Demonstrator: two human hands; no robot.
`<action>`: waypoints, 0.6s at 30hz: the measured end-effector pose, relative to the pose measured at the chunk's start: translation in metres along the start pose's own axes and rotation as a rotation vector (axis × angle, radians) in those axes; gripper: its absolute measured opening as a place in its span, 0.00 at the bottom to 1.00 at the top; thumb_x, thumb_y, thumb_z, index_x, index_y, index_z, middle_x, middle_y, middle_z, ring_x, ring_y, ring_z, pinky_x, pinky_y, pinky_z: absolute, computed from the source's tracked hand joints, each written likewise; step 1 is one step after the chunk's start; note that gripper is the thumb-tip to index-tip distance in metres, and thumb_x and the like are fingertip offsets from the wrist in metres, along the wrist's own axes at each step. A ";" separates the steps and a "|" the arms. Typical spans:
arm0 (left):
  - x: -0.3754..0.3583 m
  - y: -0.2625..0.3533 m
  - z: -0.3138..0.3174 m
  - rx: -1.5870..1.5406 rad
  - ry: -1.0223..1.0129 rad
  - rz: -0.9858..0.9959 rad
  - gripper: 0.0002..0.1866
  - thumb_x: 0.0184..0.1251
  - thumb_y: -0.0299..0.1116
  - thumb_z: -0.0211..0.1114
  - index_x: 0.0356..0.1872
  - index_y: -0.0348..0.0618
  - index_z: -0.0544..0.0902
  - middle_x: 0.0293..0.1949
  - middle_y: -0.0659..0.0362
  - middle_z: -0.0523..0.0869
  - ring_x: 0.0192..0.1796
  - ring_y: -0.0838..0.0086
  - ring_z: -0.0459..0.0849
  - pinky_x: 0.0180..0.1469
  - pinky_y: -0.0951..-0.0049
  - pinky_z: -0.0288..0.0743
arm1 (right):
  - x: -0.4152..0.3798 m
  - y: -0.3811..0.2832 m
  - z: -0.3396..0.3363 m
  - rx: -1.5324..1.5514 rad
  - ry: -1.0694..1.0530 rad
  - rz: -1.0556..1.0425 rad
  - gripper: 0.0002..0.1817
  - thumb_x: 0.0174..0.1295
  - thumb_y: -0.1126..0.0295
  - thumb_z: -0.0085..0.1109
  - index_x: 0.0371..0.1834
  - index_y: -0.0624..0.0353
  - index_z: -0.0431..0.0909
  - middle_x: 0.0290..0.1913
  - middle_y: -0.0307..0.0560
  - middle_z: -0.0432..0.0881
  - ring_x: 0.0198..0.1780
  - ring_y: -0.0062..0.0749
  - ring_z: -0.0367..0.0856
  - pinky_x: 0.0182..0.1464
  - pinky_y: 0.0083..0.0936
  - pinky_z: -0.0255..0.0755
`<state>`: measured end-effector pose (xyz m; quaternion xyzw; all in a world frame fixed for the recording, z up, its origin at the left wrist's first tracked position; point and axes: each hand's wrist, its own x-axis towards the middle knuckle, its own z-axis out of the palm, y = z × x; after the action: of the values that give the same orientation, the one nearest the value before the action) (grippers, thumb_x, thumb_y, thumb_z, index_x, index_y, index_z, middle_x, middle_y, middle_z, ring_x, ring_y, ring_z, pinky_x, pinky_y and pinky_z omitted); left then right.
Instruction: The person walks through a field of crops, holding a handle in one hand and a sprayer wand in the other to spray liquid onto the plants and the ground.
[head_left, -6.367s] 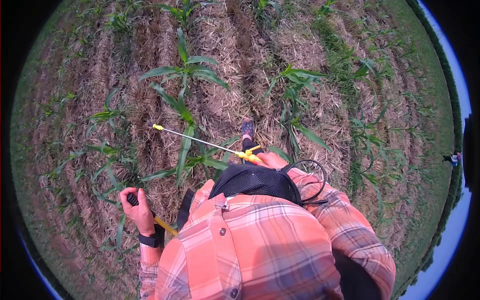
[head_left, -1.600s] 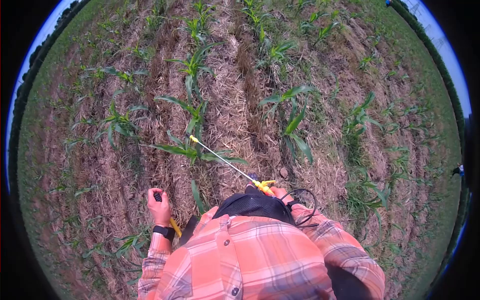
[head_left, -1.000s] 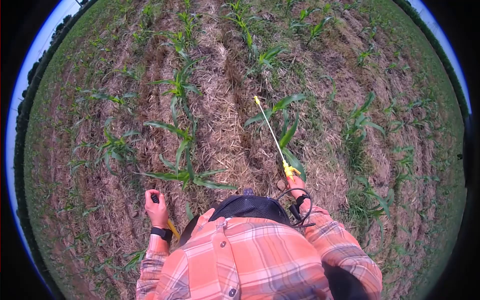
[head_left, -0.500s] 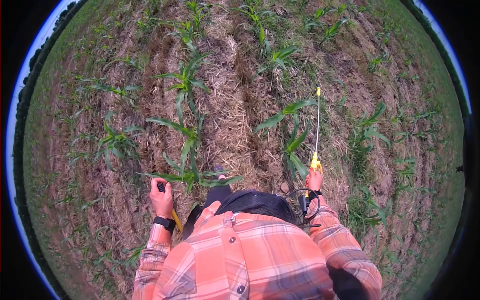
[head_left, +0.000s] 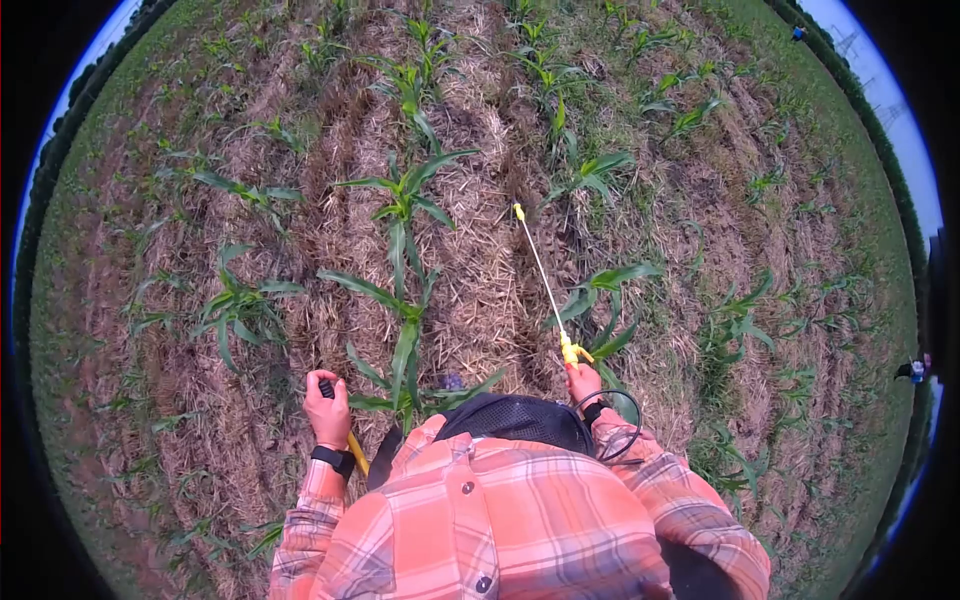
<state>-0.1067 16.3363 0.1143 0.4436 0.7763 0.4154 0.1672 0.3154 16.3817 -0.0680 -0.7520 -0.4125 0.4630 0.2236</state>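
My right hand (head_left: 583, 382) is wrapped round the yellow handle of a spray wand (head_left: 543, 275). The wand slants up and to the left over the straw between two plant rows, its yellow nozzle (head_left: 519, 212) at the far end. A thin black hose (head_left: 637, 425) loops beside my right wrist. Off to the left, my left hand (head_left: 328, 410) is closed on the black grip of a pump lever (head_left: 356, 452); its yellow bar runs down behind my wrist. Young corn plants (head_left: 404, 300) stand between my hands, and another corn plant (head_left: 612, 290) grows just right of the wand.
Straw-covered soil (head_left: 465, 250) lies between rows of young corn. Another corn plant (head_left: 238, 305) grows left of me, with weeds (head_left: 720, 375) to the right. Black mesh (head_left: 525, 420) covers part of my front. At the far right edge is a person (head_left: 915, 369).
My right hand has moved left, and the wand has swung left from the right-hand row to the straw strip. My left hand has dropped slightly, still on the lever. The view has shifted.
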 end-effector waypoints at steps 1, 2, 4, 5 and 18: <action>0.006 -0.005 -0.001 -0.018 -0.019 -0.050 0.06 0.50 0.23 0.57 0.27 0.41 0.69 0.18 0.64 0.67 0.20 0.82 0.64 0.22 0.79 0.59 | 0.000 -0.009 0.006 -0.028 -0.034 -0.019 0.13 0.57 0.58 0.51 0.28 0.57 0.73 0.14 0.35 0.71 0.12 0.17 0.64 0.13 0.18 0.57; 0.012 -0.009 -0.001 -0.025 -0.019 -0.049 0.06 0.50 0.23 0.57 0.27 0.41 0.69 0.18 0.64 0.67 0.20 0.82 0.64 0.22 0.79 0.59 | 0.000 -0.016 0.011 -0.019 -0.063 -0.036 0.13 0.56 0.59 0.52 0.28 0.59 0.74 0.15 0.36 0.72 0.13 0.17 0.66 0.15 0.18 0.59; 0.022 -0.013 0.001 -0.047 -0.037 -0.035 0.06 0.49 0.22 0.57 0.28 0.40 0.69 0.19 0.61 0.70 0.21 0.77 0.68 0.24 0.76 0.64 | 0.004 -0.021 0.017 -0.171 -0.106 -0.172 0.14 0.56 0.59 0.52 0.28 0.59 0.74 0.16 0.36 0.72 0.16 0.18 0.68 0.18 0.19 0.61; 0.026 -0.014 0.003 -0.026 -0.027 -0.025 0.06 0.49 0.22 0.58 0.28 0.40 0.69 0.19 0.61 0.70 0.21 0.77 0.68 0.25 0.76 0.64 | 0.005 -0.023 0.022 -0.228 -0.088 -0.250 0.14 0.56 0.59 0.52 0.27 0.60 0.74 0.16 0.37 0.73 0.18 0.19 0.70 0.21 0.20 0.63; 0.073 -0.004 0.012 -0.064 0.051 -0.059 0.05 0.49 0.22 0.56 0.27 0.40 0.69 0.18 0.62 0.69 0.20 0.78 0.67 0.24 0.76 0.63 | 0.033 -0.098 0.034 -0.372 -0.552 -0.350 0.20 0.54 0.52 0.48 0.39 0.58 0.73 0.32 0.58 0.78 0.37 0.51 0.76 0.38 0.38 0.68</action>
<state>-0.1414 16.4013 0.1118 0.4044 0.7793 0.4460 0.1737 0.2521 16.4626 -0.0307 -0.5448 -0.6566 0.5201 0.0394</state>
